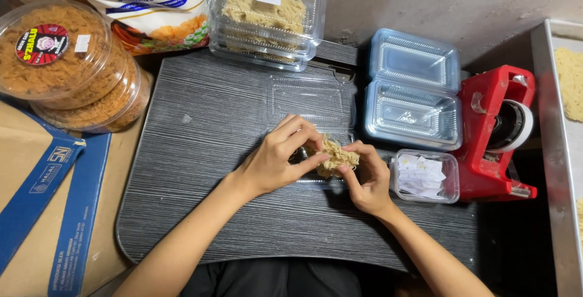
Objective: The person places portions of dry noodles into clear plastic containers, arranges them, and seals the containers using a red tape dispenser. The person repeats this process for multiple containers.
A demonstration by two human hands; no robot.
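Both my hands meet near the middle of the frame over the dark grey wood-grain worktop (231, 169). My left hand (276, 160) and my right hand (367, 178) are each closed by the fingertips on a pale tan clump of dried noodle strands (337, 156), the left from the left side and the right from below and to the right. The clump sits just above an open clear plastic hinged box (310, 99), whose lid lies flat toward the top of the frame; whether the clump touches the box's tray I cannot tell.

Just right of my right hand is a small clear plastic tub of white paper slips (423, 175). Right of that stands a red tape dispenser (495, 133) with its roll of tape. Above the tub, an empty stack of clear plastic hinged boxes (413, 93) lies open. At top centre sits a closed clear box filled with the same tan noodle (264, 14), stacked on others. In the upper left are round clear tubs of orange-brown shredded food (73, 72) and a white printed bag (149, 5). A metal tray (546, 151) runs down the right edge.
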